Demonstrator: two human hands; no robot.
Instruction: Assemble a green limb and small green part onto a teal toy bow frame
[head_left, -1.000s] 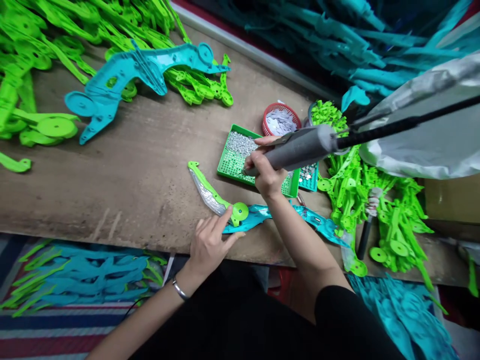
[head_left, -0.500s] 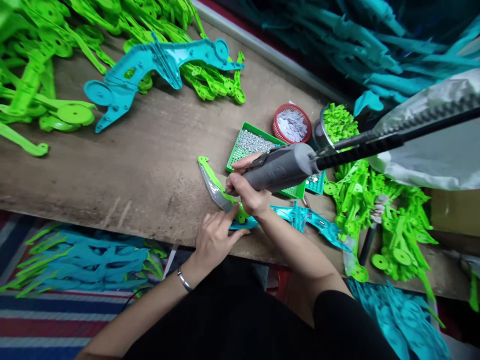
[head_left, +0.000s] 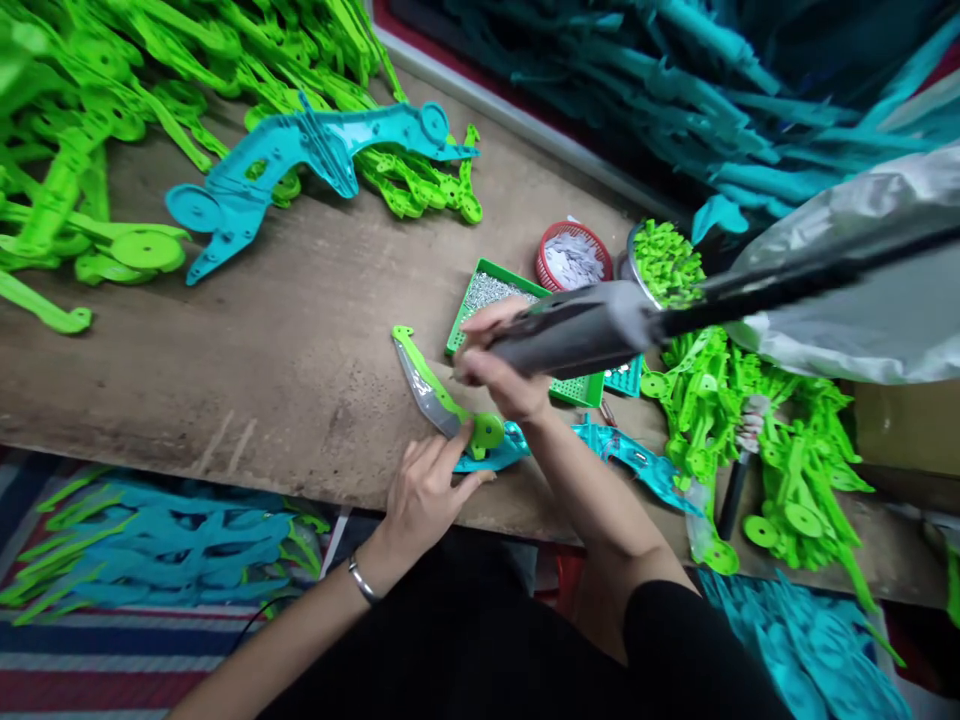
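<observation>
My right hand (head_left: 499, 375) grips a grey powered screwdriver (head_left: 581, 330), blurred, with its black cable running off to the right. Its tip is above the green curved blade piece (head_left: 427, 385) and hub (head_left: 487, 432) lying on a teal plastic part (head_left: 630, 460) at the bench's front edge. With fingers spread, my left hand (head_left: 427, 495) presses the green and teal pieces down next to the hub. Just behind my right hand is a green tray of small silver screws (head_left: 491, 292).
A red basket (head_left: 574, 255) of white bits and a metal bowl of green pieces (head_left: 664, 262) stand behind the tray. Green parts pile at right (head_left: 757, 430) and far left (head_left: 90, 120). A large teal part (head_left: 300, 155) lies on the wooden bench (head_left: 247, 340).
My right hand carried the screwdriver from the screw tray toward me to the green hub, and now it has lifted slightly. My left hand stays on the piece.
</observation>
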